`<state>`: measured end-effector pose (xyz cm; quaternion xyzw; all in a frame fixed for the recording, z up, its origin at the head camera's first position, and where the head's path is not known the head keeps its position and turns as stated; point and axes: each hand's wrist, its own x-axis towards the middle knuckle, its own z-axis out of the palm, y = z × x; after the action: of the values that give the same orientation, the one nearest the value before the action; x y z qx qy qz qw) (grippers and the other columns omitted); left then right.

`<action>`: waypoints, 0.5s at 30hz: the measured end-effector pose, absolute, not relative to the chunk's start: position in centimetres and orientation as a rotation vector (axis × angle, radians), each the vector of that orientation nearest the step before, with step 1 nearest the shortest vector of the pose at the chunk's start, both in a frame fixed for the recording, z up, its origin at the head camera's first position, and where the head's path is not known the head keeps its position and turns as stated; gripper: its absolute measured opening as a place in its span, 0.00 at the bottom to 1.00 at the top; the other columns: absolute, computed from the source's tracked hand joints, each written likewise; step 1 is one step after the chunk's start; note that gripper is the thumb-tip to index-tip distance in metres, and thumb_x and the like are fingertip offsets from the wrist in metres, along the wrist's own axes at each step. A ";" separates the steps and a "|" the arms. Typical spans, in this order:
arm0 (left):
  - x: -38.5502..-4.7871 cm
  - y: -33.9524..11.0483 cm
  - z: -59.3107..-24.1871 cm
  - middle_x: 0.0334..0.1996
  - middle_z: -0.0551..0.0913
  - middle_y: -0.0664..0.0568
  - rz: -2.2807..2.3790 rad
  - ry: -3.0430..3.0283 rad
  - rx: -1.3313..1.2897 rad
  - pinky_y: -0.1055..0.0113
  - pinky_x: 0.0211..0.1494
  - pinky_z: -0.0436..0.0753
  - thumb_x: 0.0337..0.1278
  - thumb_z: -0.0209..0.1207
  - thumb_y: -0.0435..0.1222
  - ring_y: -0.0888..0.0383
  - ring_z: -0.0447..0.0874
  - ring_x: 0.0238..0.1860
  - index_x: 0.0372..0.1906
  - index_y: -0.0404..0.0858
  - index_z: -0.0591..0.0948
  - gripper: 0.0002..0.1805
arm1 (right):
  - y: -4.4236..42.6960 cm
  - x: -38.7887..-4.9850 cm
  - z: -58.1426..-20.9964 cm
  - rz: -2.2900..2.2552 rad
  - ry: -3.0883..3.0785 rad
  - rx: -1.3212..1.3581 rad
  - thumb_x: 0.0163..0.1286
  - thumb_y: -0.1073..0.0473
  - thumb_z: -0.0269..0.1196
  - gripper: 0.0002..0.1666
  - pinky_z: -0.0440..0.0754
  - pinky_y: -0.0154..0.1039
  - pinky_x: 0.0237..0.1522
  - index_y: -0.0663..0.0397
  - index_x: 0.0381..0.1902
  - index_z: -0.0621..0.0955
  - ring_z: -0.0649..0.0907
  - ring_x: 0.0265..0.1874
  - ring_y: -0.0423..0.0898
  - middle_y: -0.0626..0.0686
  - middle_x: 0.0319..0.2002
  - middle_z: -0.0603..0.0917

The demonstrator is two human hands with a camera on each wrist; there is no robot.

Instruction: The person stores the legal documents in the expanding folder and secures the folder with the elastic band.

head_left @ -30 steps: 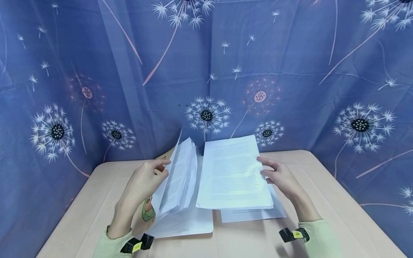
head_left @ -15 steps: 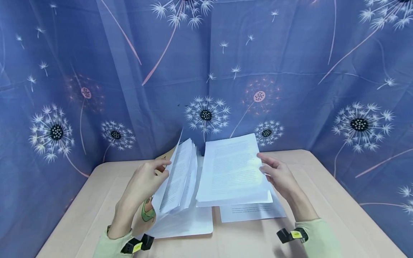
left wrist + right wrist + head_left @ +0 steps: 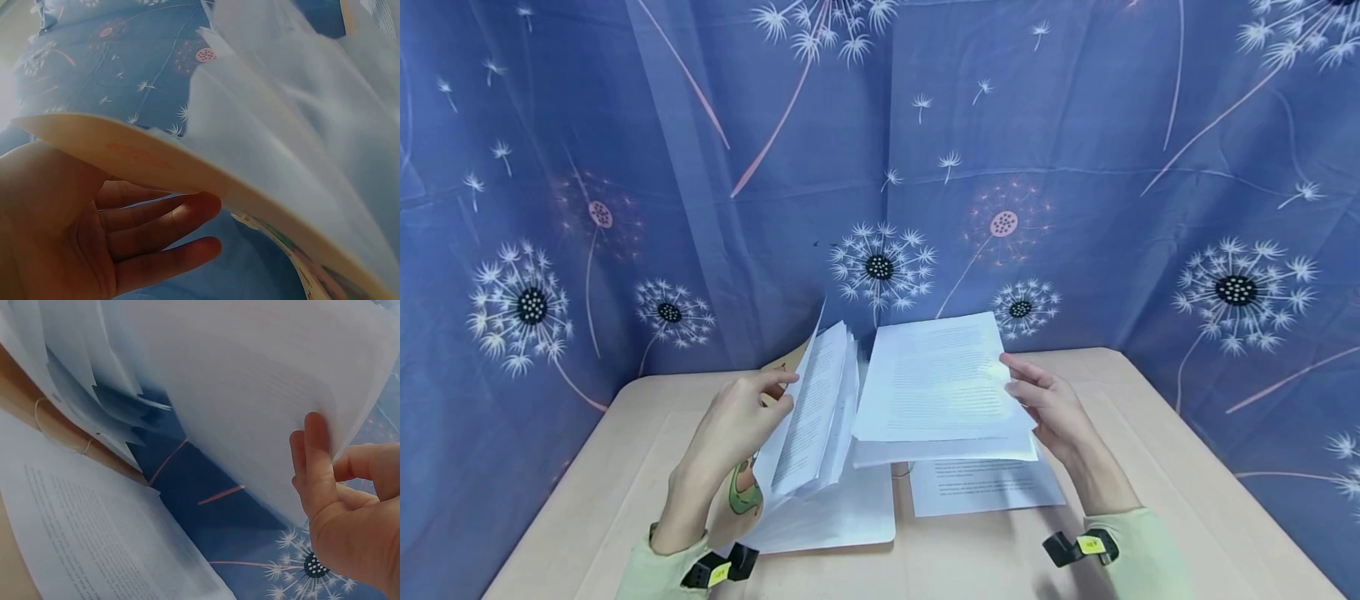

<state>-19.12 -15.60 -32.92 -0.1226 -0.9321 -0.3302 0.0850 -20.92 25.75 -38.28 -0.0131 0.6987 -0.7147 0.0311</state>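
My left hand (image 3: 733, 423) grips the left edge of a folder with a tan cartoon cover (image 3: 745, 492); white sheets (image 3: 811, 408) fan upright inside it. In the left wrist view the hand (image 3: 119, 231) has its fingers behind the tan cover (image 3: 125, 147). My right hand (image 3: 1060, 412) pinches the right edge of a stack of printed sheets (image 3: 936, 383), raised above the table. The right wrist view shows fingers of the right hand (image 3: 350, 500) against the underside of these sheets (image 3: 250, 406). One printed sheet (image 3: 985, 492) lies beneath, partly covered.
A light tan tabletop (image 3: 1165, 467) extends around the papers. Behind and beside it hangs a blue curtain (image 3: 1075, 233) with dandelion patterns. A thin string loop (image 3: 39, 425) shows near the folder in the right wrist view.
The front edge of the right stack has risen and its sheets have spread apart, uncovering more of the sheet below. My right fingers have shifted slightly; my left hand has stayed put.
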 end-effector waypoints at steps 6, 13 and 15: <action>-19.2 -15.5 -32.9 0.39 0.86 0.53 -0.995 -2.788 -0.356 0.68 0.20 0.66 0.62 0.52 0.36 0.60 0.64 0.15 0.60 0.46 0.82 0.22 | 26.2 -21.1 -38.9 -2.146 2.178 -0.144 0.75 0.66 0.52 0.36 0.67 0.24 0.25 0.62 0.77 0.56 0.68 0.24 0.30 0.64 0.79 0.45; -19.2 -15.5 -32.9 0.39 0.86 0.53 -0.989 -2.789 -0.360 0.68 0.21 0.66 0.62 0.52 0.36 0.60 0.66 0.17 0.60 0.45 0.82 0.22 | 26.6 -21.1 -39.1 -1.929 2.368 -0.087 0.72 0.65 0.53 0.36 0.71 0.29 0.30 0.57 0.77 0.61 0.71 0.30 0.35 0.63 0.76 0.55; -19.1 -15.5 -32.9 0.39 0.86 0.52 -0.986 -2.788 -0.363 0.68 0.20 0.66 0.62 0.52 0.36 0.60 0.65 0.16 0.60 0.45 0.82 0.22 | 26.6 -21.1 -39.1 -1.866 2.418 -0.075 0.71 0.65 0.54 0.36 0.72 0.31 0.32 0.57 0.76 0.61 0.72 0.33 0.37 0.64 0.75 0.58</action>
<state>-19.15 -15.52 -32.87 -0.1215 -0.9327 -0.3298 0.0812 -21.15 26.62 -39.09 -0.0244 0.7907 -0.6102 0.0435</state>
